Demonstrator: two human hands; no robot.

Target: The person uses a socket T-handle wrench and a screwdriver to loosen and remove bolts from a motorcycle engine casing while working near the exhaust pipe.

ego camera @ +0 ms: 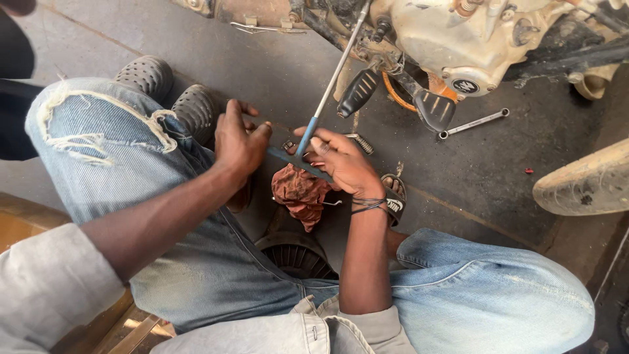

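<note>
Both hands grip a T-wrench (308,141) by its blue crossbar; the left hand (239,141) pinches one end between thumb and fingers, the other fingers spread; the right hand (344,164) is closed round the other end, a band at its wrist; the shaft runs up and away to the engine (472,33) of a motorcycle. A rust-red rag (300,193) hangs just below the bar; a spanner (473,122) lies on the floor (275,65) near the footpeg (434,109), well apart from the hands.
</note>
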